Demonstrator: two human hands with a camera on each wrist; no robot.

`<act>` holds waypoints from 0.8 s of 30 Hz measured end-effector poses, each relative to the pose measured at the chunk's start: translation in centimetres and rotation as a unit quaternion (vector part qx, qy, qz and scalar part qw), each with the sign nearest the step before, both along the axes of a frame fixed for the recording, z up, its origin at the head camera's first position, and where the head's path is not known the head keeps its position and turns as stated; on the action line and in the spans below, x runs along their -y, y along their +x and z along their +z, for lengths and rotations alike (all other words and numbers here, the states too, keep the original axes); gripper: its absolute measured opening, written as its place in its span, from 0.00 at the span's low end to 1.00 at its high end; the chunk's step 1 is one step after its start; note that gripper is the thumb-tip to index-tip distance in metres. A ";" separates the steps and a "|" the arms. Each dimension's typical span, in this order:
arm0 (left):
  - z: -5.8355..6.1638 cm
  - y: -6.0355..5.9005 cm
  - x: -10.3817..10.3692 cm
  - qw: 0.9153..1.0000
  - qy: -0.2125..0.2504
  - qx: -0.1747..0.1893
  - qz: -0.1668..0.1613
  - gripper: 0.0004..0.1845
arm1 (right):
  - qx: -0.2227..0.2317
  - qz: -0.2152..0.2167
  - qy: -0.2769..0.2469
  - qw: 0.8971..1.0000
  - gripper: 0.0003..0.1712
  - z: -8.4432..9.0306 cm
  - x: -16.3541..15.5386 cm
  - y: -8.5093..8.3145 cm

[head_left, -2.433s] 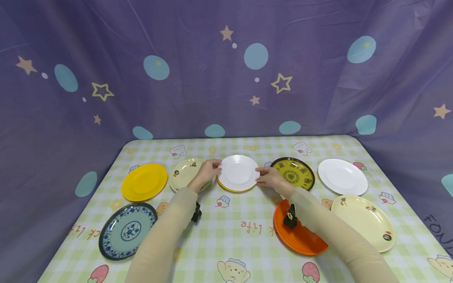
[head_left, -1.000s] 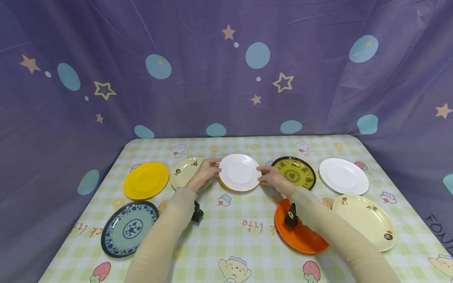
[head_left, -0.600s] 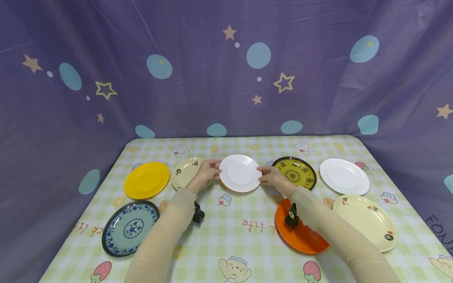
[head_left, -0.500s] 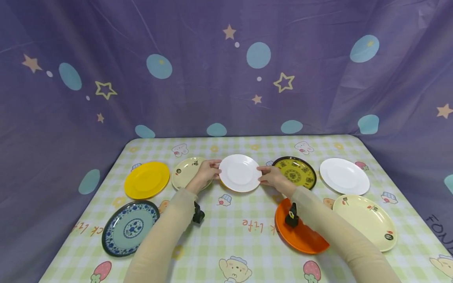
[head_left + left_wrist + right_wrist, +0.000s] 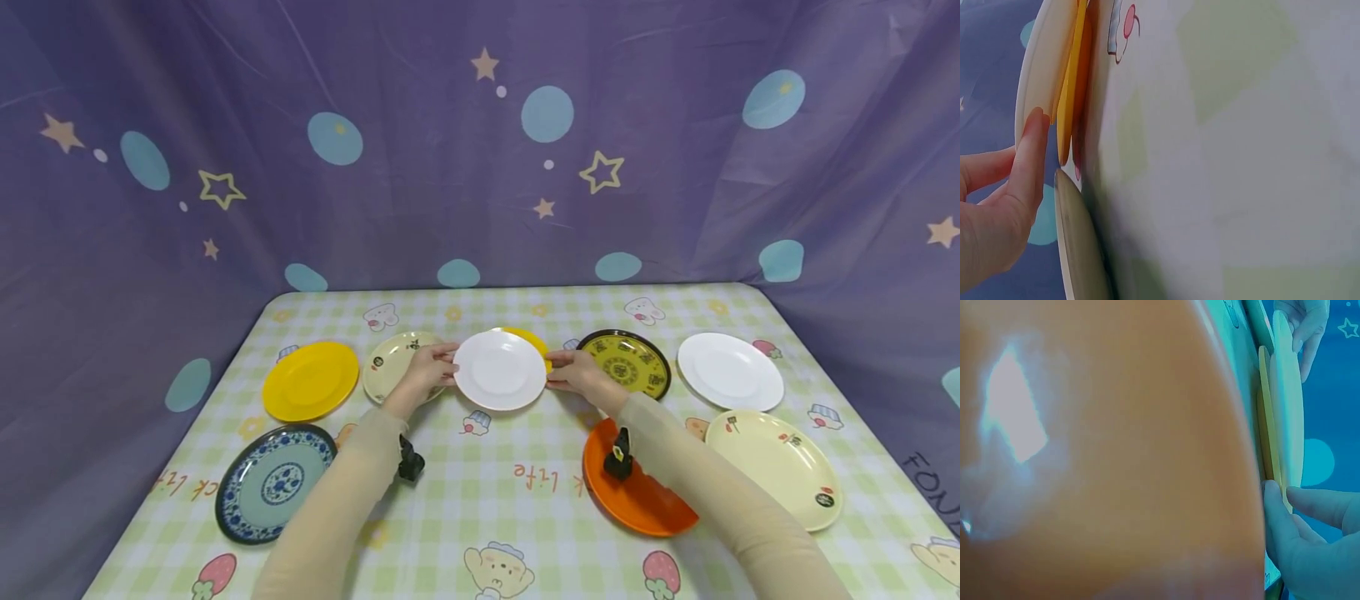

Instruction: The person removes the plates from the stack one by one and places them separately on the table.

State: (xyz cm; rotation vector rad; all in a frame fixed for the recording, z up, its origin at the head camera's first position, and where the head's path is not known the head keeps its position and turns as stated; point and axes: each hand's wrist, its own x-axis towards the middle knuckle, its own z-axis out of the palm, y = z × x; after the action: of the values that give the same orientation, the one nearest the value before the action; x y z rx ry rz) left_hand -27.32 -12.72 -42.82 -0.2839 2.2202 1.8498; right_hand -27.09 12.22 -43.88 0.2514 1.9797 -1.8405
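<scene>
A small white plate is held by its rim between both hands, a little above the table. My left hand pinches its left edge and my right hand pinches its right edge. Behind it a small yellow plate lies on the checked tablecloth, partly uncovered. The left wrist view shows my fingers on the white plate, with the yellow plate just under it. In the right wrist view my fingers grip the white plate above the yellow plate.
Around the hands lie a large yellow plate, a cream plate, a blue patterned plate, a black and gold plate, a white plate, a cream oval plate and an orange plate. A purple curtain walls the table.
The white plate has come up off the small yellow plate and shifted slightly left and toward me, so the yellow plate's far edge now shows. Both hands kept their grip.
</scene>
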 end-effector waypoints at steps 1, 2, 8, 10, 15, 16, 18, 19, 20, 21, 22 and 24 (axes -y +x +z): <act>0.0 0.1 0.2 1.000 -0.002 -0.001 -0.002 0.27 | -0.003 0.000 0.002 1.000 0.28 -0.3 0.0 -0.2; 0.0 0.1 0.3 1.000 -0.004 -0.002 -0.005 0.27 | -0.003 -0.003 0.004 1.000 0.28 -0.6 0.0 -0.4; 0.1 0.4 1.1 1.000 -0.002 -0.006 -0.018 0.27 | -0.044 0.016 -0.059 0.997 0.25 -6.0 -1.4 -3.6; 0.3 0.6 1.3 1.000 0.002 -0.009 -0.023 0.27 | -0.044 0.010 -0.051 0.998 0.25 -6.3 -1.3 -3.8; 1.0 1.2 1.4 0.999 0.003 -0.012 -0.034 0.27 | -0.032 -0.007 0.009 0.999 0.25 -0.8 0.2 -0.2; 1.1 1.3 1.4 0.999 0.002 -0.011 -0.036 0.27 | -0.036 -0.005 0.008 0.999 0.25 0.0 0.3 0.4; 1.3 1.5 1.5 0.999 -0.005 -0.014 -0.040 0.26 | -0.030 -0.007 0.003 1.000 0.24 1.2 0.5 1.1; 1.3 1.6 1.5 0.999 -0.009 -0.016 -0.044 0.26 | -0.028 -0.007 0.000 1.000 0.25 1.6 0.6 1.4; 1.3 1.6 1.6 0.999 -0.010 -0.016 -0.046 0.26 | -0.025 -0.010 0.000 1.000 0.24 1.9 0.7 1.6; 1.3 1.7 1.7 0.999 -0.014 -0.018 -0.048 0.26 | -0.023 -0.012 0.002 1.000 0.25 2.0 0.7 1.6; 1.3 1.7 1.8 0.998 -0.017 -0.019 -0.049 0.26 | -0.019 -0.015 0.006 1.000 0.25 2.2 0.9 1.7; 1.3 1.8 2.0 0.998 -0.021 -0.023 -0.053 0.26 | -0.016 -0.017 0.005 1.000 0.25 1.4 0.7 1.2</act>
State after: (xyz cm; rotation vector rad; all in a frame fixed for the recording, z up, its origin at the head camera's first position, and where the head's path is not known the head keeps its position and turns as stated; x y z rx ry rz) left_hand -25.55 -14.73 -41.53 -0.1280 2.2605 1.7731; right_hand -25.88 11.49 -42.49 0.2616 2.0195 -1.8673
